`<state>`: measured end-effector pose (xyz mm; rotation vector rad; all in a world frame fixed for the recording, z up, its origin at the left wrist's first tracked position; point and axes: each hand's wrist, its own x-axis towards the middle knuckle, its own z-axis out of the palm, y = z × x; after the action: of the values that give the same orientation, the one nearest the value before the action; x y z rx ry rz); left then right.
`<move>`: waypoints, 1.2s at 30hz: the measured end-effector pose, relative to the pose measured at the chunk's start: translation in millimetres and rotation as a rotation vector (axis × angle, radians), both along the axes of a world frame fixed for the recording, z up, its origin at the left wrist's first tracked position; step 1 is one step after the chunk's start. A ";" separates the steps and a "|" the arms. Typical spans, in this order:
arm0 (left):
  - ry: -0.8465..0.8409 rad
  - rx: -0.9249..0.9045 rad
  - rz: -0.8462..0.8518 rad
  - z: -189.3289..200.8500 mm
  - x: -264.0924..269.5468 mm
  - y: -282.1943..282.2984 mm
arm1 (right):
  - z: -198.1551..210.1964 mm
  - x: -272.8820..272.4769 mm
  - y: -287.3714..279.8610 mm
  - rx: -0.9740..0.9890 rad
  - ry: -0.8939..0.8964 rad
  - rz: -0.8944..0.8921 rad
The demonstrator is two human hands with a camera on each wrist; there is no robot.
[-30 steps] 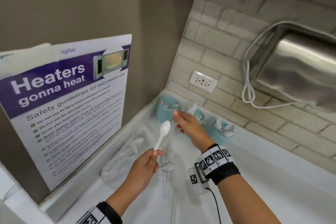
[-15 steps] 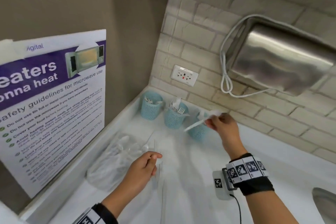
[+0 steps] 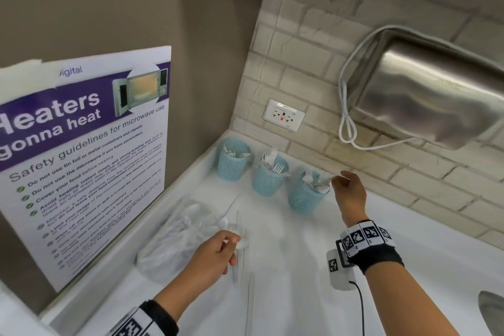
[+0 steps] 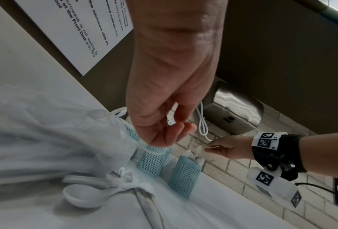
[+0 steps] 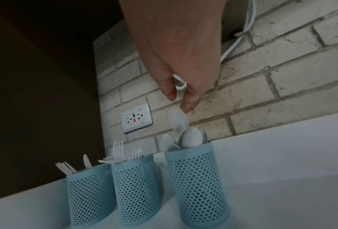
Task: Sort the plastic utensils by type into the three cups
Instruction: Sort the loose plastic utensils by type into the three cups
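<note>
Broadly, a white counter (image 3: 286, 294) beneath both hands, meeting a pale brick wall (image 3: 313, 35) beyond the right hand and a brown wall beyond the left. Taped on the brown wall, left of the left hand, a large microwave-safety poster (image 3: 81, 158). Up and right of the right hand, a steel wall unit (image 3: 425, 95) with a looped white cable (image 3: 346, 128); a wall socket (image 3: 283, 118) above the cups. Just left of the left hand, a crumpled clear plastic bag (image 3: 174, 243). Between the hands and the bricks, three blue mesh cups in a row: knife cup (image 3: 231, 166) farthest from the right hand, fork cup (image 3: 268, 181) in the middle, spoon cup (image 3: 304, 199) just beside it. Right hand (image 3: 349, 194) narrow, fingertips pinching the bowl tip of a white spoon (image 5: 178, 122) standing handle-down in the spoon cup. Left hand (image 3: 215, 256) loosely curled over the loose utensils (image 3: 237, 229) on the counter; grip or mere touch, impossible to tell. Half a second ago, spoon slanted in the air short of the cup; now inside. Left hand still low at the pile.
</note>
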<state>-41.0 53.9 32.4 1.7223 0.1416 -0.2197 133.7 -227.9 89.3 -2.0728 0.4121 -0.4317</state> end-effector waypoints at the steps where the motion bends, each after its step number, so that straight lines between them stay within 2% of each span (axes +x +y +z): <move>1: 0.014 0.017 -0.020 0.4 -1.2 0.6 | 1.0 -1.5 2.1 0.005 0.007 0.019; 3: 0.040 0.055 -0.054 1.1 -3.2 1.1 | 3.0 -5.8 8.9 -0.004 -0.012 0.048; 5: 0.059 0.080 -0.065 1.0 -3.8 1.2 | 3.4 -12.5 22.9 -0.102 -0.079 0.096; 7: 0.075 0.089 -0.051 0.6 -3.3 0.9 | -1.7 -24.3 44.3 -0.193 -0.184 0.222; 9: 0.088 0.081 -0.018 0.6 -2.7 1.1 | -12.0 -43.4 68.7 -0.284 -0.175 0.417; 13: 0.112 0.069 0.044 0.9 -3.3 2.4 | -48.8 -72.3 112.9 -0.505 0.220 0.955; 15: 0.111 0.060 0.066 2.5 -4.0 3.5 | -62.6 -77.4 132.3 -0.689 0.412 1.112; 17: 0.099 0.053 0.080 4.7 -4.4 4.2 | -67.7 -78.3 149.4 -0.841 0.537 1.191; 22: 0.078 0.021 0.121 10.7 -6.0 6.4 | -74.2 -66.4 179.2 -1.018 0.683 1.189; 25: 0.078 0.017 0.134 11.7 -6.5 10.3 | -84.2 -68.3 180.2 -1.008 0.715 1.176; 30: 0.083 0.008 0.147 10.4 -7.5 16.0 | -91.3 -90.8 162.5 -0.859 0.568 1.114; 34: 0.093 0.002 0.144 8.7 -6.8 13.2 | -94.0 -112.8 149.6 -1.004 0.474 1.072; 36: 0.096 0.007 0.134 7.9 -6.3 11.3 | -96.2 -119.7 142.1 -1.016 0.424 1.077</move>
<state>-47.3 65.1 40.4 1.7026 0.3278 -0.2033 14.0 -85.8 -6.8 -2.9482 -0.8822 0.5909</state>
